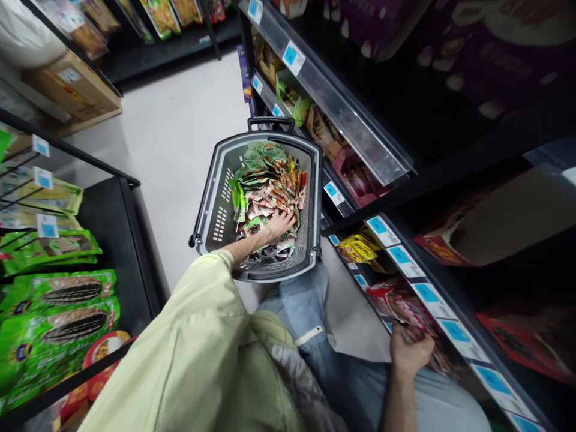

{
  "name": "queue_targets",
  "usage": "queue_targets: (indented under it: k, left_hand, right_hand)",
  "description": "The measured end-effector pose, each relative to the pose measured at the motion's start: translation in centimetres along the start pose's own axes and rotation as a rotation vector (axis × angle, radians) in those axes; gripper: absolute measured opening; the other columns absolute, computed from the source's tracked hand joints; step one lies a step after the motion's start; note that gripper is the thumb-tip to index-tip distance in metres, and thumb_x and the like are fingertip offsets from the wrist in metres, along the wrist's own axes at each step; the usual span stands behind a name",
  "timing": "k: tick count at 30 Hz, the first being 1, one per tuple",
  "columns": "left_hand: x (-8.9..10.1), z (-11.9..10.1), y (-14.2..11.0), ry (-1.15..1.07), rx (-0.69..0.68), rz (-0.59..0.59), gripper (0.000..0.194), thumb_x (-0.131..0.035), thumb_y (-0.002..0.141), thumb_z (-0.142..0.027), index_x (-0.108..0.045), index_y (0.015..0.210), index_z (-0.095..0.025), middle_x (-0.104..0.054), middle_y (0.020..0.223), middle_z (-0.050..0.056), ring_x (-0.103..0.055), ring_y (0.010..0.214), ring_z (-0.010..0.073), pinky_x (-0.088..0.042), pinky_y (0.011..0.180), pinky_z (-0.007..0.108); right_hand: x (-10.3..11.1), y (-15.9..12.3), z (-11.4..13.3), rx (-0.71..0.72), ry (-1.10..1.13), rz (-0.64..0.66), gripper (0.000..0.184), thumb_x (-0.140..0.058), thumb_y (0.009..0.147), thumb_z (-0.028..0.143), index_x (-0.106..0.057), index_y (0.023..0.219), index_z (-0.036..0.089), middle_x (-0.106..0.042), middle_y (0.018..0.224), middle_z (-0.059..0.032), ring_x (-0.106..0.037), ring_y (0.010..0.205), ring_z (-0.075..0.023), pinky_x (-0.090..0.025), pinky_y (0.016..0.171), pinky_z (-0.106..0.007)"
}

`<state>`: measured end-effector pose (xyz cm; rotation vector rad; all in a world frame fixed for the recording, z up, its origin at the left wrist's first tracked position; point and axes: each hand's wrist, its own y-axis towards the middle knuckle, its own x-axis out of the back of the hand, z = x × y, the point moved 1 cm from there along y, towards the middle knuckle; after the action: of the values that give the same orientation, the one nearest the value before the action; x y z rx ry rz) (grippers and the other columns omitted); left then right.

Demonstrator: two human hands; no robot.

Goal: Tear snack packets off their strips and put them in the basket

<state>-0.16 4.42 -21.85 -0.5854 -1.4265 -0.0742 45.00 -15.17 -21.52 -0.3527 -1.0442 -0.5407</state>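
Observation:
A grey shopping basket (207,198) with a black rim and handle stands in front of me, piled with small snack packets (265,180) in green, pink and red wrappers. My left hand (279,227) reaches into it and lies on the pink packets, its fingers somewhat spread. Low on the right, my right hand (410,351) is at the lower shelf, its fingers curled at the edge of a red snack package (405,306). Part of that package and the fingertips are hard to make out.
Shelving with blue-and-white price tags (416,261) runs close along my right side. Yellow packets (359,247) lie on its lower shelf. Green sunflower seed bags (67,309) fill a rack at left. A cardboard box (74,87) stands farther back beside the pale floor (189,102).

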Motion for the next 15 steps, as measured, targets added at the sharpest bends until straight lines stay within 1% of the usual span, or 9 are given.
queue_targets:
  k: [3,5,7,9,11,13,15]
  left_hand:
    - [-0.1,0.1,0.3,0.024,-0.007,-0.009,0.047,-0.039,0.087,-0.011,-0.055,0.13,-0.014,-0.032,0.151,0.017,-0.039,0.121,0.0347,-0.027,0.099,0.058]
    - [-0.2,0.3,0.4,0.041,-0.033,-0.012,0.041,-0.039,0.088,-0.011,-0.064,0.12,-0.015,-0.036,0.149,0.016,-0.041,0.119,0.0343,-0.03,0.097,0.056]
    - [-0.2,0.7,0.5,0.052,-0.087,-0.009,0.036,-0.04,0.088,-0.011,-0.07,0.109,-0.015,-0.045,0.14,0.017,-0.045,0.115,0.0326,-0.035,0.093,0.052]
    - [0.0,1.1,0.6,0.059,-0.148,-0.006,0.032,-0.043,0.089,-0.011,-0.073,0.1,-0.015,-0.054,0.128,0.018,-0.05,0.108,0.0302,-0.039,0.087,0.046]
    - [0.4,1.6,0.5,0.063,-0.204,-0.014,0.03,-0.044,0.088,-0.011,-0.073,0.094,-0.014,-0.057,0.12,0.018,-0.053,0.102,0.0286,-0.041,0.082,0.042]
    - [0.9,2.3,-0.2,0.067,-0.262,-0.029,0.03,-0.044,0.089,-0.011,-0.073,0.093,-0.014,-0.056,0.122,0.018,-0.054,0.102,0.0279,-0.041,0.079,0.04]
    - [1.5,3.3,-1.6,0.067,-0.318,-0.041,0.03,-0.043,0.089,-0.01,-0.071,0.099,-0.014,-0.056,0.124,0.018,-0.054,0.104,0.0275,-0.041,0.078,0.039]
  right_hand:
    - [-0.1,-0.1,-0.2,-0.028,0.015,-0.051,0.066,-0.061,0.063,0.051,-0.048,0.109,0.006,-0.062,0.101,-0.0232,-0.063,0.094,-0.0361,-0.047,0.094,-0.049]
    - [-0.2,0.0,-0.5,-0.025,0.051,-0.057,0.067,-0.061,0.062,0.051,-0.048,0.109,0.007,-0.063,0.099,-0.0224,-0.064,0.09,-0.035,-0.05,0.09,-0.048]
    - [-0.4,0.1,-0.8,-0.02,0.093,-0.069,0.068,-0.063,0.059,0.052,-0.049,0.108,0.007,-0.063,0.097,-0.0222,-0.065,0.089,-0.0364,-0.051,0.087,-0.05]
    - [-0.6,0.1,-0.9,-0.017,0.131,-0.071,0.071,-0.064,0.057,0.054,-0.048,0.108,0.007,-0.063,0.096,-0.0223,-0.065,0.087,-0.0374,-0.052,0.083,-0.051]
    - [-0.6,0.2,-0.8,-0.025,0.16,-0.061,0.071,-0.064,0.056,0.054,-0.047,0.108,0.008,-0.063,0.097,-0.0228,-0.065,0.086,-0.0375,-0.054,0.079,-0.051]
    - [-0.5,0.2,-0.6,-0.047,0.176,-0.059,0.07,-0.064,0.056,0.054,-0.046,0.106,0.009,-0.063,0.098,-0.0229,-0.065,0.087,-0.038,-0.054,0.077,-0.051]
    - [-0.4,0.1,-0.4,-0.074,0.192,-0.053,0.067,-0.065,0.055,0.053,-0.045,0.105,0.012,-0.062,0.1,-0.022,-0.065,0.09,-0.0386,-0.053,0.078,-0.051]
